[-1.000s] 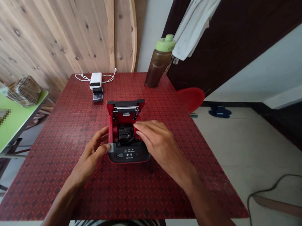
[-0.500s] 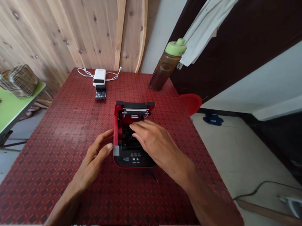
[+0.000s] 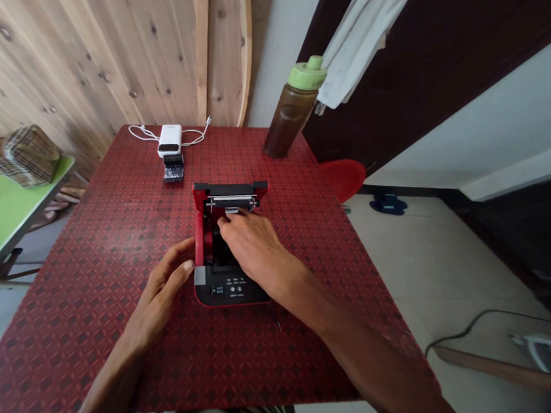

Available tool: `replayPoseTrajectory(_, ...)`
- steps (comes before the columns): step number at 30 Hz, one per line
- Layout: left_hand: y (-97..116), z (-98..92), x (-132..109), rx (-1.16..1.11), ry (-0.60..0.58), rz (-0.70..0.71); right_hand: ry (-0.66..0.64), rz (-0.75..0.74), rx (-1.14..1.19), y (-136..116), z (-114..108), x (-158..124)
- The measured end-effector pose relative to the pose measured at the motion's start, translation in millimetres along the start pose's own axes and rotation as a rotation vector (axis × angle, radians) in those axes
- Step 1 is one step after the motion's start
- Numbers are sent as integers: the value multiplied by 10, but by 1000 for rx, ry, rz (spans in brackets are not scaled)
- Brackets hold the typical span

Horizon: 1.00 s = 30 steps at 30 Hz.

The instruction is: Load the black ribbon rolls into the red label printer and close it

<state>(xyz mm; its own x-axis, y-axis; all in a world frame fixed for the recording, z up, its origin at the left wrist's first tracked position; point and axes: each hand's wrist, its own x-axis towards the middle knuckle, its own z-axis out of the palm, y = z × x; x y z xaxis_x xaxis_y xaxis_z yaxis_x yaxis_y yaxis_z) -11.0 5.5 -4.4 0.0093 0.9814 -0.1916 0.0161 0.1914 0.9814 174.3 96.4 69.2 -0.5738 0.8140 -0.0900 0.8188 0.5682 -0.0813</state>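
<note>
A red and black printer point(image 3: 228, 296) that looks made for labels or receipts stands on the table, its lid point(image 3: 230, 189) raised at the back. My left hand point(image 3: 162, 281) lies along the printer's left side, thumb and fingers apart, touching or almost touching the casing. From the right, my right hand point(image 3: 251, 239) reaches into the open compartment below the lid. Its fingers bend downward there, and their tips are mostly hidden, so anything they hold cannot be seen. A grey patch marks the printer's front left corner, beside a panel with small buttons.
At the back left of the red patterned table point(image 3: 117, 285) lie a white power bank point(image 3: 170, 138) with a cable and a small dark roll or strip point(image 3: 173, 168). A brown bottle point(image 3: 286, 118) with a green lid stands at the back. A red stool point(image 3: 343, 179) is beyond the right edge.
My right hand has gone farther toward the back of the printer's compartment, its fingers now bent down. My left hand stays at the printer's side. The whole view has shifted slightly.
</note>
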Motion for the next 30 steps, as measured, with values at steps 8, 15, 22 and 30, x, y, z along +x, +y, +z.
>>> replayPoseTrajectory(8,-36,14,2,-13,-1,6,-6,-10,-4,28,58,15)
replayPoseTrajectory(15,-60,8,15,2,7,29,-25,31,-13,-15,0,15)
replayPoseTrajectory(22,-30,20,14,17,13,40,22,55,-18,-90,-100,-173)
replayPoseTrajectory(30,-49,11,5,-10,-4,-9,635,183,533,598,-135,-749)
